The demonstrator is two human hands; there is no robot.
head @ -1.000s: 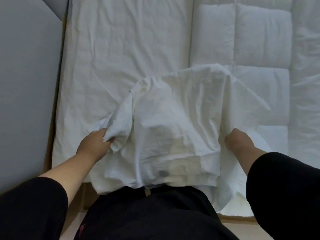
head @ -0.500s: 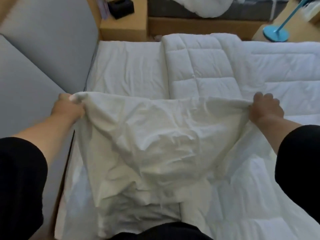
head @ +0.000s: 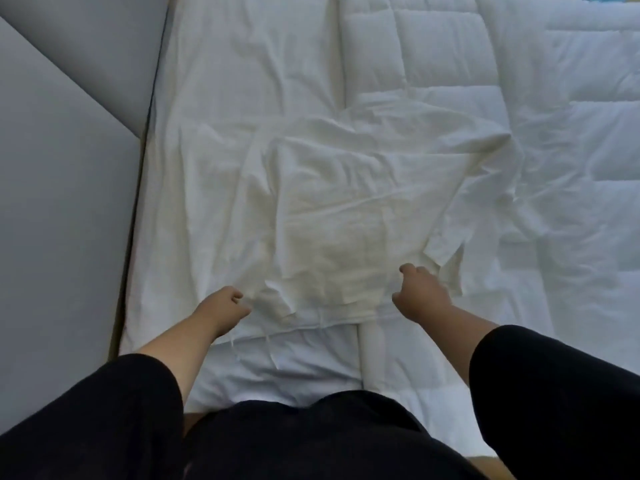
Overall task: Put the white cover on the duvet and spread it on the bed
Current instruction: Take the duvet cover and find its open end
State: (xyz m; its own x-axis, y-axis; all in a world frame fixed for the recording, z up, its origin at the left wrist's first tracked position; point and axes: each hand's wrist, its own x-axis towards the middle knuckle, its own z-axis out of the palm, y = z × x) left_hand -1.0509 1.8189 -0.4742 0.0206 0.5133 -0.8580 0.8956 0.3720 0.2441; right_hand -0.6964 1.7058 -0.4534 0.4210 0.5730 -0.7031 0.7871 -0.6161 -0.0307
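- Half a second ago both hands held the crumpled white cotton cover (head: 363,209) stretched high between them; now it lies dropped in a loose heap on the bed, and both hands have come down to its near edge.
- Left hand (head: 221,308): fingers curled in, pinching the cover's near-left hem, which bunches just past the fingertips.
- Right hand (head: 420,294): fingers curled and resting against the cover's near-right edge; whether they actually grip cloth I cannot tell.
- Beyond and to the right of the right fingers spreads the white quilted duvet (head: 571,150), partly under the cover.
- Left of the left fingers, the wrinkled white bed sheet (head: 225,98) runs to the grey padded wall panel (head: 62,168).
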